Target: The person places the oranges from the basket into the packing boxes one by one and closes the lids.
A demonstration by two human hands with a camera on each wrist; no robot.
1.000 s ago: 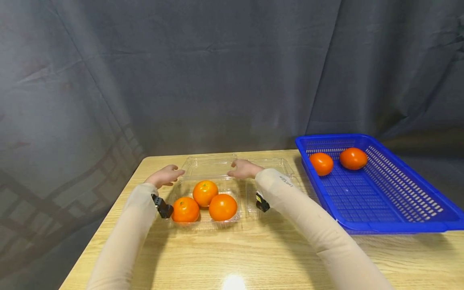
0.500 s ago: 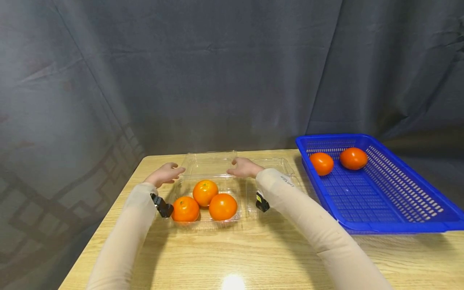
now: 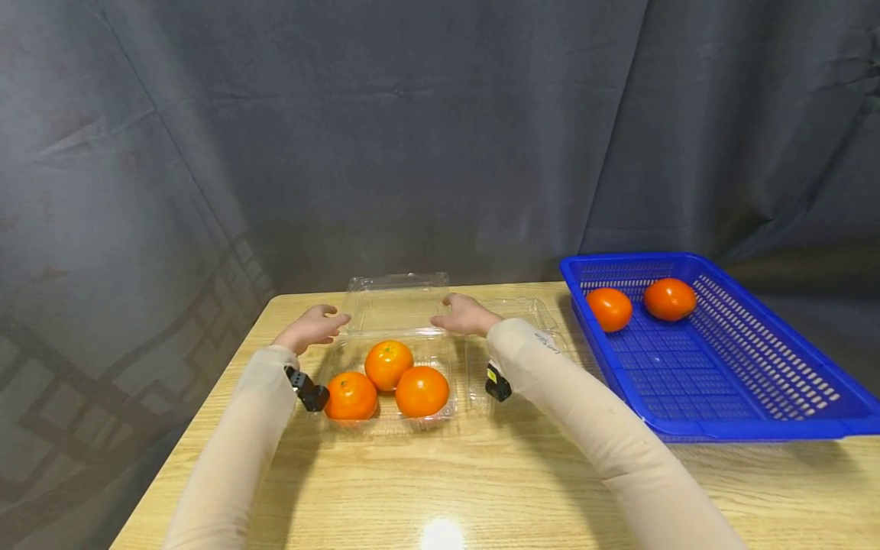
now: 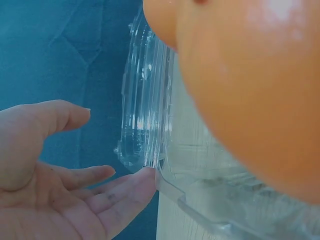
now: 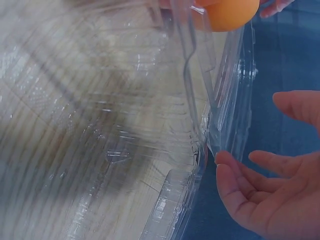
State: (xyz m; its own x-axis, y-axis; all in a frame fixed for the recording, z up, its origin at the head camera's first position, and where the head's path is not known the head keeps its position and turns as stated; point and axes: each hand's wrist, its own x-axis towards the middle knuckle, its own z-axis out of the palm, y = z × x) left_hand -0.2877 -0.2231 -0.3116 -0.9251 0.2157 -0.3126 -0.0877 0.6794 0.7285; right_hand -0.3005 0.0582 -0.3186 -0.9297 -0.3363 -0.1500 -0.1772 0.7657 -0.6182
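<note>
In the head view three oranges sit in the base of a clear plastic clamshell box. Its hinged lid stands raised and tilted at the back. At the lid's left edge my left hand has thumb and fingers spread, with a fingertip touching the plastic near the hinge in the left wrist view. My right hand is at the opposite edge; its extended, slightly bent fingers touch the hinge corner in the right wrist view. Neither hand encloses anything.
Another clear clamshell box lies open to the right, partly behind my right arm. Farther right, a blue basket holds two orange-red round fruits. A wooden table lies beneath, with a dark curtain behind it.
The lid has swung up from lying low at the back to a steeper tilt. Both hands have stayed nearly in place beside it; the oranges have not moved.
</note>
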